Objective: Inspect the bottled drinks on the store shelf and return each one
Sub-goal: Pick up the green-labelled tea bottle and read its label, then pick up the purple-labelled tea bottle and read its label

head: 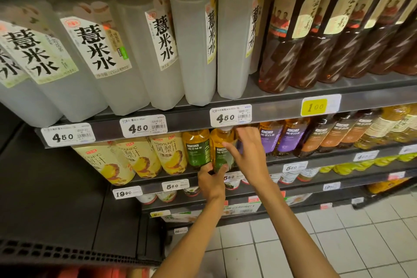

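A green-labelled tea bottle [222,144] with amber liquid stands tilted at the front of the middle shelf [277,161], beside a matching green-labelled bottle [195,149]. My left hand [211,181] grips its base from below. My right hand [247,153] wraps its right side, fingers across the label. The cap sits just under the price rail above.
Yellow pineapple juice bottles [140,158] stand to the left, purple-labelled tea bottles [282,140] and brown-labelled ones to the right. Tall cloudy white bottles [194,52] and dark amber bottles [282,52] fill the shelf above. Lower shelves hold cups. White floor tiles [338,244] lie below right.
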